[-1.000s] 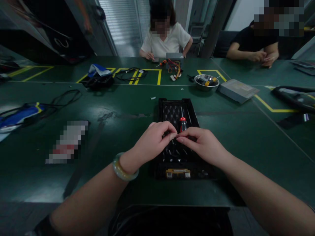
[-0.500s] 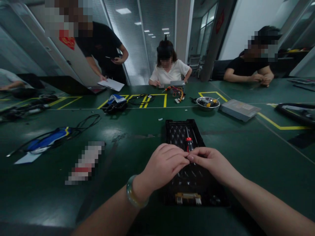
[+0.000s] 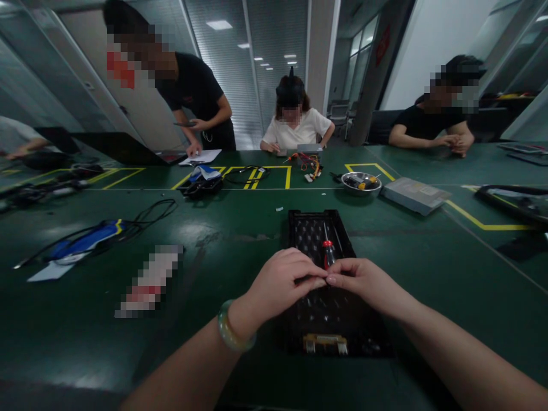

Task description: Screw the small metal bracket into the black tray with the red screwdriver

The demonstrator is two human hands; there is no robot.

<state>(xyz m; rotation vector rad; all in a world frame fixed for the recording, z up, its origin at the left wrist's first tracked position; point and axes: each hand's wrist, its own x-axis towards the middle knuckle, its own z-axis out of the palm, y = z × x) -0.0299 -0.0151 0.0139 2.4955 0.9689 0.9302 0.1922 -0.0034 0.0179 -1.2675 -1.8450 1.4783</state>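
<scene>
Little has moved over black perforated plastic tray (image 3: 308, 228)
Left hand (image 3: 280, 282) and right hand (image 3: 363, 282) stay pinched fingertip to fingertip (anything held is hidden) beside red-handled screwdriver (image 3: 327, 251), same step continuing

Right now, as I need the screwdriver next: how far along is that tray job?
Done: nothing I can confirm. In hand: left hand and right hand pinch fingertip to fingertip over the tray; what they pinch is hidden. Left: the screwdriver lies unheld in the tray, so driving likely remains.
</scene>
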